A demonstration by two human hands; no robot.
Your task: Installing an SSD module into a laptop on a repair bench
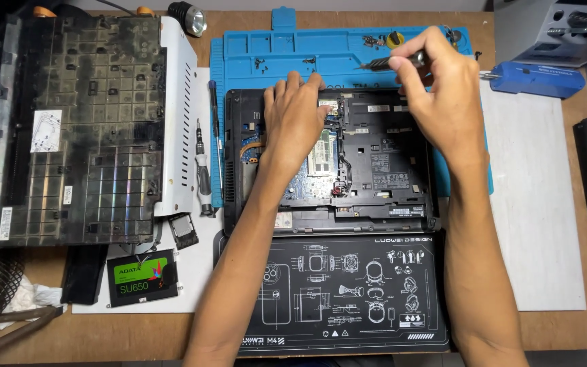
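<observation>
An opened black laptop (388, 170) lies bottom-up on a blue work mat (293, 51), its circuit board and memory slot exposed. My left hand (293, 115) rests flat on the laptop's upper left part, fingers reaching its far edge. My right hand (439, 85) hovers over the laptop's upper right corner and grips a slim grey screwdriver (385, 63), whose tip points left over the blue mat.
A black patterned mat (348, 292) lies in front of the laptop. A large removed black cover panel (76, 129) sits at left, with a screwdriver (203, 170) beside it and a solid-state drive (142, 277) below. Small screws (375, 41) lie on the blue mat. A blue tool (535, 78) rests at right.
</observation>
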